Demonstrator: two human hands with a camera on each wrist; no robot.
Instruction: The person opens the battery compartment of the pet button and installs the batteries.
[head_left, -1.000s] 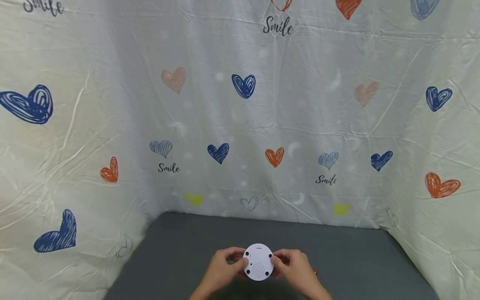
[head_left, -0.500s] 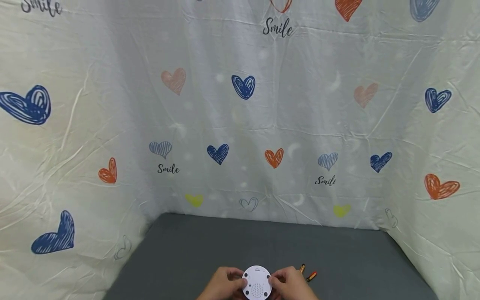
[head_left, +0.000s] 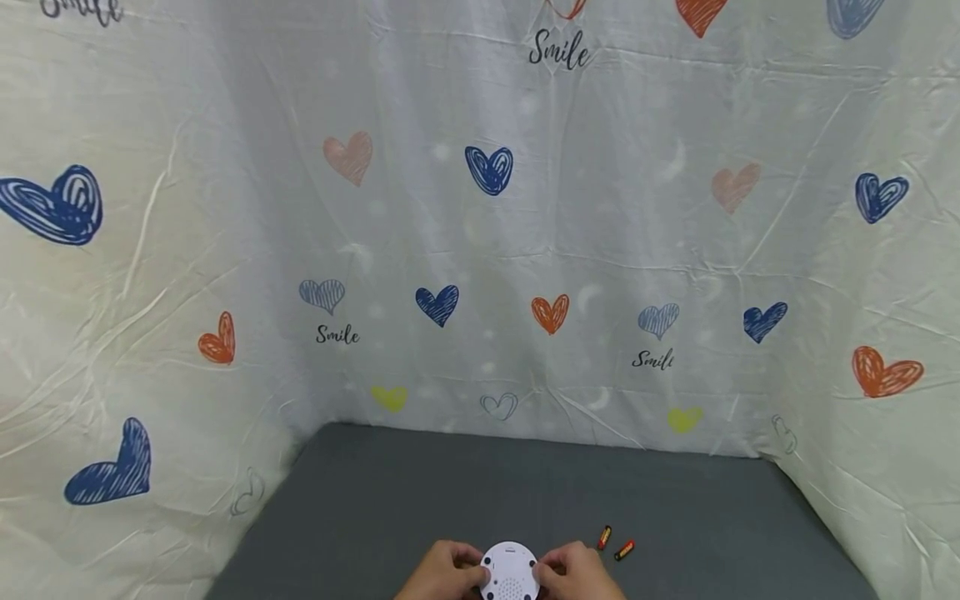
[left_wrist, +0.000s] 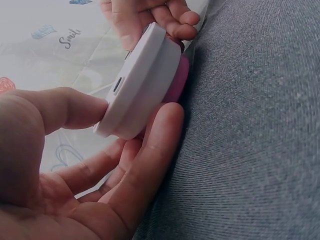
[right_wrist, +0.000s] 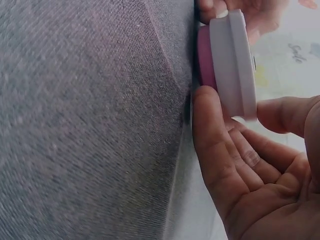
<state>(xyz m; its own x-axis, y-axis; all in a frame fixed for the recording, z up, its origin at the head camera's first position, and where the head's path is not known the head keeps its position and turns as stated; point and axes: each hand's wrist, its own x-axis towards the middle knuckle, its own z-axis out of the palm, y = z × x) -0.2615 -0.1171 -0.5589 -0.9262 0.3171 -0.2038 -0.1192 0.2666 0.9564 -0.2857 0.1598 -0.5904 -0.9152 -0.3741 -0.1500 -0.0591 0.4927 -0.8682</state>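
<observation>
While tilted, white disc (head_left: 509, 572) between both hands (head_left: 446, 572) (head_left: 576, 572).

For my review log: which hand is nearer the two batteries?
Right. The right hand is near the batteries but apart from them; the left hand is farther, across the disc.

Surface finishes of a round white device (head_left: 510, 573) and its surroundings.
The device's shell appears to be smooth, hard plastic, satin to matt, with soft highlights along its stepped rim; the pink part (left_wrist: 178, 81) looks likewise smooth and matt. The small feet (head_left: 532, 564) on the flat face are dull black. The grey table top (head_left: 450, 475) is matt, with a fine, ribbed, cloth-like grain. The hanging backdrop (head_left: 592, 217) is printed fabric, creased, with a faint sheen. The batteries (head_left: 625, 550) are too small for their finish to be told.
</observation>
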